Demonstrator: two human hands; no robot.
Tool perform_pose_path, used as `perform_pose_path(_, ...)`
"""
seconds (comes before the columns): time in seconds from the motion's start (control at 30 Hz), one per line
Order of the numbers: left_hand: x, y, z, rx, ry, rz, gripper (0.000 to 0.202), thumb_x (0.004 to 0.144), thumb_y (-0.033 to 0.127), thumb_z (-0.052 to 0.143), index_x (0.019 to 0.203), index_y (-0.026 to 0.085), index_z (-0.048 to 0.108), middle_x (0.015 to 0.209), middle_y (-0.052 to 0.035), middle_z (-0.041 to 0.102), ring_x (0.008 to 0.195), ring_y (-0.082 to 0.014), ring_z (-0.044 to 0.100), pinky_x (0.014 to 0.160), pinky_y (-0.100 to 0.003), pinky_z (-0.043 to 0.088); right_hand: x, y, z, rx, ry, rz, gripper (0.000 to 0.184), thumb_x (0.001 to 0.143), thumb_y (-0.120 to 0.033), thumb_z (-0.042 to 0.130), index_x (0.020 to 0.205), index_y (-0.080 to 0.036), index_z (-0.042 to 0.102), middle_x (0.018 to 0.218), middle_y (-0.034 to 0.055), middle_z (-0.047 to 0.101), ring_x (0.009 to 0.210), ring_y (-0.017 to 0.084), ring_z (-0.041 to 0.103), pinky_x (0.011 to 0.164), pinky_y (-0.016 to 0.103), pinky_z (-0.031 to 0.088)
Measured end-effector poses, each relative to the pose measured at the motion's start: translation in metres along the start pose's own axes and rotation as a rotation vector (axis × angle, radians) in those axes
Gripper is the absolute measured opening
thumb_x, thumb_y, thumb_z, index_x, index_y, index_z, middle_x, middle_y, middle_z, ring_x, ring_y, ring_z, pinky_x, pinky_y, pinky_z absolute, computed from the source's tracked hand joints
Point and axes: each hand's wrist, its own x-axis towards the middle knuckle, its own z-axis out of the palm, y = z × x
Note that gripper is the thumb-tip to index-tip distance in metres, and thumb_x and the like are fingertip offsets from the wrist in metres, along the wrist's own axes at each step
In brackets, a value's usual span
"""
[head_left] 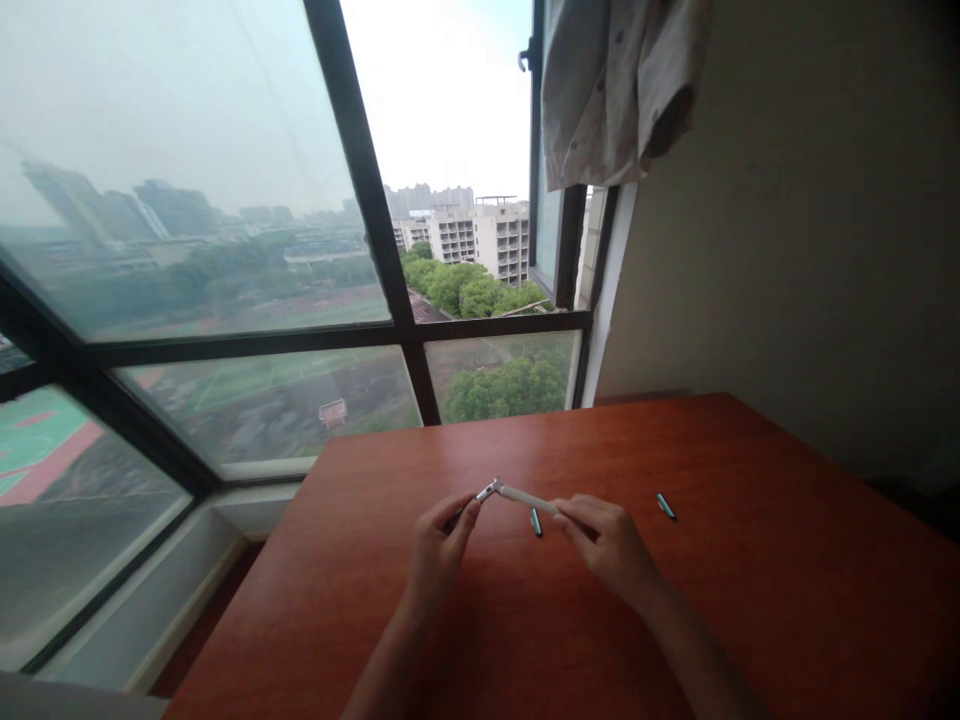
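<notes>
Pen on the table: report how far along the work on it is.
Done: two small teal-tipped parts lie loose on the table, one beneath the pen, one to its right. In hand: the right hand holds the white pen while the left hand pinches its metal tip. Left: those loose parts are unattached.

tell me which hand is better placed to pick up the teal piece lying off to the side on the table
Right. The right hand is nearer the outlying teal piece; the left hand pinches the white pen at its far end.
</notes>
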Motion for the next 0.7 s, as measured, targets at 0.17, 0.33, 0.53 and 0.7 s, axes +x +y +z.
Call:
perform_pose_path(0.17, 0.0002, 0.0005, -0.0006, -0.015, 0.000, -0.028, 0.029, 0.079, 0.036, 0.063, 0.092, 0.012, 0.075, 0.071, -0.0043, 0.066, 0.062, -0.0156, 0.053, 0.054, -0.022, 0.039, -0.0005, 0.0018, 0.0018, -0.037, 0.033, -0.005, 0.025, 0.092, -0.030, 0.048, 0.096, -0.019, 0.070, 0.077, 0.0064, 0.067, 0.068, 0.017, 0.061, 0.064, 0.026, 0.046)
perform_pose_path(0.33, 0.0006, 0.0019, -0.0010, -0.044, 0.019, -0.057, 0.032, 0.078, 0.039, 0.064, 0.089, 0.012, 0.076, 0.065, -0.0022, 0.062, 0.059, -0.0145, 0.050, 0.052, -0.022, 0.038, -0.0009, 0.0010, 0.0022, -0.013, 0.008, -0.003, 0.025, 0.093, -0.030, 0.047, 0.095, -0.020, 0.070, 0.077, 0.0060, 0.067, 0.067, 0.017, 0.060, 0.062, 0.026, 0.045)
perform_pose_path(0.53, -0.0004, 0.0035, -0.0001, -0.050, -0.015, -0.053, 0.035, 0.076, 0.043, 0.065, 0.087, 0.012, 0.077, 0.062, -0.0024, 0.062, 0.057, -0.0145, 0.050, 0.050, -0.022, 0.037, 0.0006, -0.0006, 0.0043, 0.014, 0.015, 0.005, 0.026, 0.093, -0.030, 0.047, 0.093, -0.020, 0.070, 0.075, 0.0054, 0.066, 0.066, 0.017, 0.060, 0.061, 0.026, 0.044)
perform_pose_path(0.7, -0.0008, 0.0026, 0.0004, -0.045, -0.080, -0.019, 0.033, 0.077, 0.042, 0.065, 0.086, 0.012, 0.077, 0.068, -0.0050, 0.067, 0.061, -0.0163, 0.055, 0.053, -0.022, 0.041, 0.0010, 0.0024, 0.0046, -0.023, 0.048, 0.029, 0.025, 0.093, -0.030, 0.047, 0.093, -0.018, 0.070, 0.077, 0.0066, 0.066, 0.069, 0.018, 0.060, 0.063, 0.027, 0.045)
